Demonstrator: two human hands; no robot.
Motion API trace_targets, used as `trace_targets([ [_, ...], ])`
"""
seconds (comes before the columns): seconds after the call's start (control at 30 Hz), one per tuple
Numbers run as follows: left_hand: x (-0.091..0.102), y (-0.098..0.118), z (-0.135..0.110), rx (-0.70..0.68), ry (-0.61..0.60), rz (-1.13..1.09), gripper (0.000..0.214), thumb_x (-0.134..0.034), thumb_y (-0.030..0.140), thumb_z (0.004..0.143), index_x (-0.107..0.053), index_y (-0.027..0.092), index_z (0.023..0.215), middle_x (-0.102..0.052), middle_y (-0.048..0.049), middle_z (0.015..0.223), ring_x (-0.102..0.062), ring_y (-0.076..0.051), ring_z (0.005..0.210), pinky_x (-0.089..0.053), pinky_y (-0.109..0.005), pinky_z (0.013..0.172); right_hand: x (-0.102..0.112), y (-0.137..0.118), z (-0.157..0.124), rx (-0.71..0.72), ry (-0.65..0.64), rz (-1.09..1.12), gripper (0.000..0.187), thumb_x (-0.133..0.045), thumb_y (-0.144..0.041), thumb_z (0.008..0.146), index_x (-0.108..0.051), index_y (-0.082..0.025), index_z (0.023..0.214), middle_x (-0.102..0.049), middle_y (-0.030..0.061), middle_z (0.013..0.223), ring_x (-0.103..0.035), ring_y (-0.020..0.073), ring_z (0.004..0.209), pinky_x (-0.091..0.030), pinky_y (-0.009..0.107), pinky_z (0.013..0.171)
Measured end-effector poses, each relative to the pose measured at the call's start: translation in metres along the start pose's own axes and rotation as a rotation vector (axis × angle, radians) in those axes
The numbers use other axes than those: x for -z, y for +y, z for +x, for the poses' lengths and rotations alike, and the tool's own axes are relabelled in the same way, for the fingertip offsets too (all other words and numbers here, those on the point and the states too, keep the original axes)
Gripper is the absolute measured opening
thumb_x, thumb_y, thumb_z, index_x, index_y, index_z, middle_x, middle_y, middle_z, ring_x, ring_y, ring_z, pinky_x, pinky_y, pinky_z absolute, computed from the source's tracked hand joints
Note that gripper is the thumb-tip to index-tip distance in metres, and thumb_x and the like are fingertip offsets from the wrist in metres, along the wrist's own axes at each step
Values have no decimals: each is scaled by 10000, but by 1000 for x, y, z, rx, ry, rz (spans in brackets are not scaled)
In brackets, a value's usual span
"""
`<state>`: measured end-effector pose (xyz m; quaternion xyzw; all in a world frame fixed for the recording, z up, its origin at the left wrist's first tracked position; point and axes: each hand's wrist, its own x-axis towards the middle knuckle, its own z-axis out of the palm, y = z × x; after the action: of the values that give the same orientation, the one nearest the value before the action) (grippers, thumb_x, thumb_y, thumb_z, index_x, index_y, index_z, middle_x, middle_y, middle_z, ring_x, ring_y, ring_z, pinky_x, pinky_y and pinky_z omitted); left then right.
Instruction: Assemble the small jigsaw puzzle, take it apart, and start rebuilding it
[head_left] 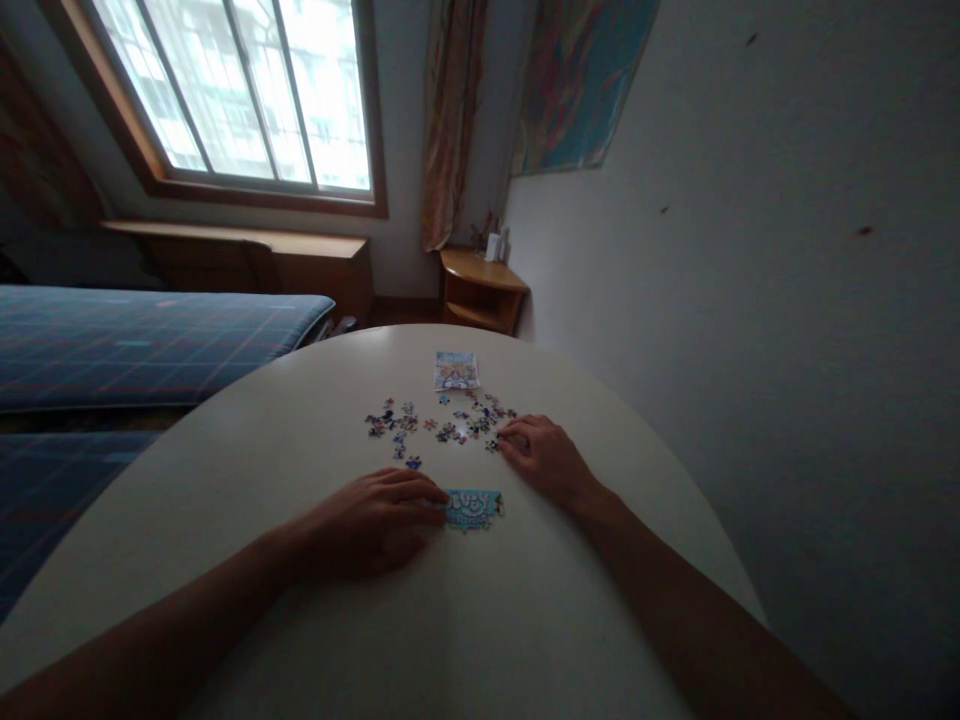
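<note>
A joined strip of blue puzzle pieces (pixel 472 507) lies on the round white table (pixel 315 420). My left hand (pixel 375 520) rests flat beside it, fingertips touching its left end. Several loose puzzle pieces (pixel 442 425) are scattered further away. My right hand (pixel 541 455) lies at the right edge of that scatter, fingers curled over a piece I cannot make out. A small picture card (pixel 455 370) sits beyond the pieces.
A bed with a blue checked cover (pixel 142 340) stands left of the table. A wooden corner shelf (pixel 480 290) and a window (pixel 247 90) are behind. A white wall (pixel 750 300) runs close along the right.
</note>
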<state>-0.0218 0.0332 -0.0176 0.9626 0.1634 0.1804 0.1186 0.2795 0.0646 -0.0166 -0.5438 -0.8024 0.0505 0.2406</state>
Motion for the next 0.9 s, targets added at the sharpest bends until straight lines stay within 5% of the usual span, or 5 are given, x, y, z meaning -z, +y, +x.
trace_targets([
  [0.37, 1, 3, 2, 11, -14, 6, 330, -593, 225, 885, -616, 257, 1213, -639, -58, 1290, -600, -232, 1165, -481, -439, 1048, -1, -4, 0, -191, 35, 136, 210, -682, -284, 814, -726, -216, 1009, -734, 60, 968, -665, 207, 890, -493, 325, 827],
  [0.7, 0, 1, 1, 0, -4, 31, 355, -599, 237, 886, -602, 260, 1240, -634, -66, 1299, -594, -231, 1180, -495, -422, 1035, 3, 6, 2, -163, 53, -43, 182, -593, -275, 889, -756, -209, 936, -751, 60, 937, -657, 214, 885, -480, 338, 841],
  [0.9, -2, -8, 1, 189, 239, 210, 218, -499, 201, 937, -662, 223, 1079, -699, -63, 1134, -662, -212, 1006, -571, -418, 882, 0, 14, 4, -155, 67, -102, 193, -579, -245, 909, -758, -205, 967, -744, 68, 1035, -641, 228, 981, -466, 369, 932],
])
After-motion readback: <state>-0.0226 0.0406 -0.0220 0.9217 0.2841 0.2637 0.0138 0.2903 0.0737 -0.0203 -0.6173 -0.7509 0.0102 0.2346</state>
